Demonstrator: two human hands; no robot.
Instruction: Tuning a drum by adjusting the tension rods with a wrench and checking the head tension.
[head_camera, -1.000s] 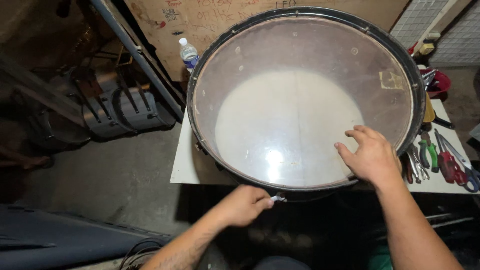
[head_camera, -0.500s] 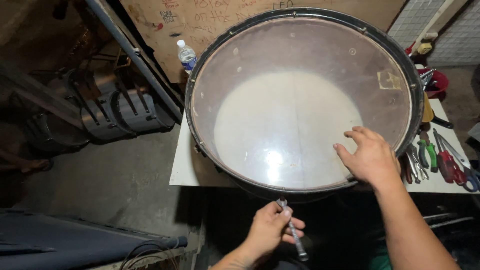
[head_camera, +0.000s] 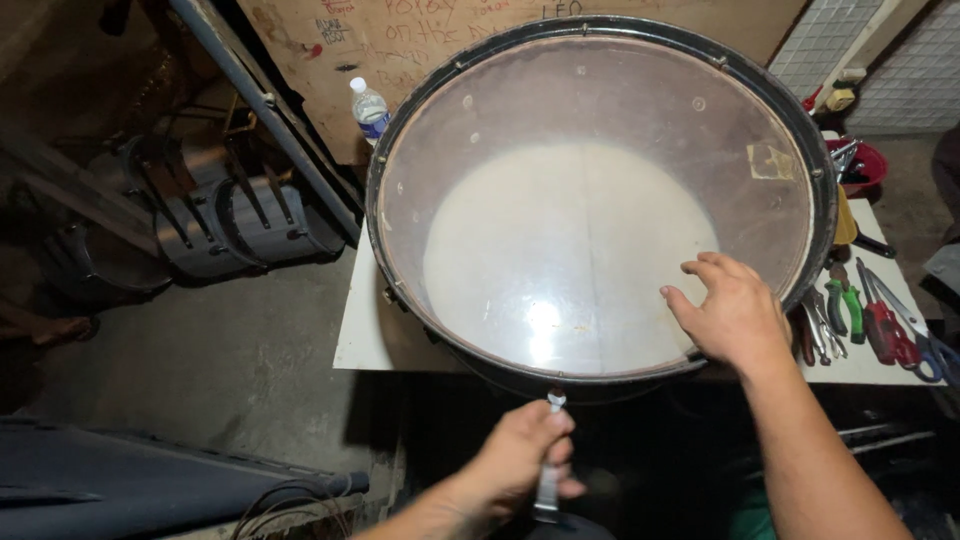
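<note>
A large bass drum (head_camera: 600, 200) with a clear head and a black hoop lies flat on a white table (head_camera: 365, 335). My right hand (head_camera: 735, 315) rests on the drum head near the near-right rim, fingers spread. Below the near rim, my left hand (head_camera: 520, 460) is closed around a small metal tool (head_camera: 548, 470). The tool's upper tip points up at the hoop's near edge.
Pliers, cutters and red-handled tools (head_camera: 865, 320) lie on the table to the right of the drum. A water bottle (head_camera: 369, 108) stands behind the drum's left side. Dark drum shells and metal stands (head_camera: 230, 225) lie on the floor to the left. A board leans at the back.
My left hand dropped away from the rim, then came back up with the tool pointing at the hoop's near edge. My right hand stayed on the drum head.
</note>
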